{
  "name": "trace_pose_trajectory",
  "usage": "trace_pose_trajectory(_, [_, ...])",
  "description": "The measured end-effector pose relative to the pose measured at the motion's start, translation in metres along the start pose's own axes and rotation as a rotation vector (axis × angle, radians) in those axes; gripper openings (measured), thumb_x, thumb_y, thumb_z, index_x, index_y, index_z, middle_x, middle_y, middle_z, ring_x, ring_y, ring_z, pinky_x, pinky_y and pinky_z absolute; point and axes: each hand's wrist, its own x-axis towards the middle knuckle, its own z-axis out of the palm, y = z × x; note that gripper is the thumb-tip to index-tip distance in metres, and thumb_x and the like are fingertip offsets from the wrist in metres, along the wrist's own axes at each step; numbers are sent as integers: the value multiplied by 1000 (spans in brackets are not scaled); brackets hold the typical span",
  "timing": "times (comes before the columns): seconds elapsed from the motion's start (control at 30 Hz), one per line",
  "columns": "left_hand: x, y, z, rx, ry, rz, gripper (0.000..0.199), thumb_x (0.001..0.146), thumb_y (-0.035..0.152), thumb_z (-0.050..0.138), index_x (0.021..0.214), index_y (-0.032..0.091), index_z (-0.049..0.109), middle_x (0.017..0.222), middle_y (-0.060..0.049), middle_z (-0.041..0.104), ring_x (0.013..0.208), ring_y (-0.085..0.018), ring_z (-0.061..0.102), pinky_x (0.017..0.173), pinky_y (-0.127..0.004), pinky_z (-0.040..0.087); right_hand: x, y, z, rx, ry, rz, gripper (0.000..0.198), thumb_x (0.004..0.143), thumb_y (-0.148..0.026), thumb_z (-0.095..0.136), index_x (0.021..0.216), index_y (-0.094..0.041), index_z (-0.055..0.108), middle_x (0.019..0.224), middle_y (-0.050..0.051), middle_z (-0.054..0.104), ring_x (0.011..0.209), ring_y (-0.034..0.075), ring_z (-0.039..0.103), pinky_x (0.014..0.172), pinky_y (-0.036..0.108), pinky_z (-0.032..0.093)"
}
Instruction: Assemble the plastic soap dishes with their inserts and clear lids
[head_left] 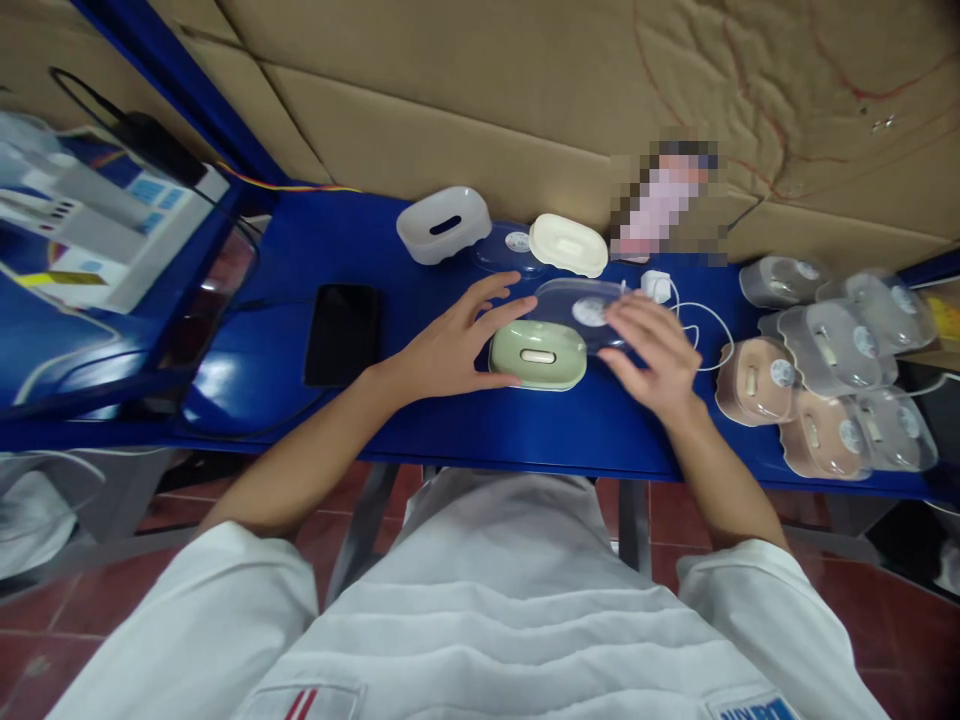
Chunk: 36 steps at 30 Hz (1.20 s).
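Landmark piece: one green oval dish [568, 352], pale raised bar at its centre, lying on the blue table [465, 430] near its front edge.

Left hand [456, 338]: at the dish's left end, thumb by the near rim, fingers spread wide toward the far rim; whether they grip cannot be told.

Right hand [658, 350]: right of the dish, fingers and thumb closed on the right end of a clear cover [556, 298].

Clear cover: transparent, round white label, tilted just beyond the dish and partly behind it.

Black flat device [341, 337]: well left of the dish.

Lidded boxes [834, 345]: a cluster well right of the dish, transparent, some with pinkish-beige bodies.

White plug [655, 287], with white cable: beyond and right of the dish.

Cream oval piece [568, 245]: beyond the dish.

White slotted tray [442, 232]: beyond and left of the dish.

Cardboard sheet [450, 110]: farthest, behind all.
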Motion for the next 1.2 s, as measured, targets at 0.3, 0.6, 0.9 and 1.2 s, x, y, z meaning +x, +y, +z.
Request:
trace_pose_trajectory(0.3, [-5, -1, 7, 96, -128, 41, 58, 100, 49, 80, 148, 21, 64, 151, -18, 65, 140, -35, 65, 121, -51, 55, -7, -12, 34, 212, -151, -173, 43, 103, -43, 76, 143, -27, 75, 128, 11, 79, 122, 30, 75, 111, 55, 66])
trace_pose_trajectory(0.6, [-2, 0, 8, 161, -129, 55, 44, 108, 43, 69, 146, 21, 66, 149, -17, 68, 139, -33, 65, 121, -51, 53, -9, -7, 37, 109, -343, -165, 67, 104, -54, 71, 165, -30, 56, 158, 17, 60, 154, 38, 55, 127, 63, 52])
trace_pose_trajectory(0.9, [-2, -5, 11, 134, -109, 34, 44, 109, 33, 66, 151, 19, 62, 156, -19, 64, 148, -35, 61, 123, -54, 53, -9, -8, 43, 33, -388, -81, 65, 106, -58, 66, 164, -29, 58, 163, 16, 59, 159, 39, 51, 131, 65, 48])
trace_pose_trajectory(1.2, [-2, -6, 9, 199, -143, 39, 35, 109, 33, 65, 141, 19, 68, 153, -17, 65, 145, -35, 63, 121, -55, 54, -10, -13, 43, 11, -429, -92, 66, 108, -49, 64, 169, -31, 50, 165, 14, 59, 160, 36, 50, 136, 64, 40])
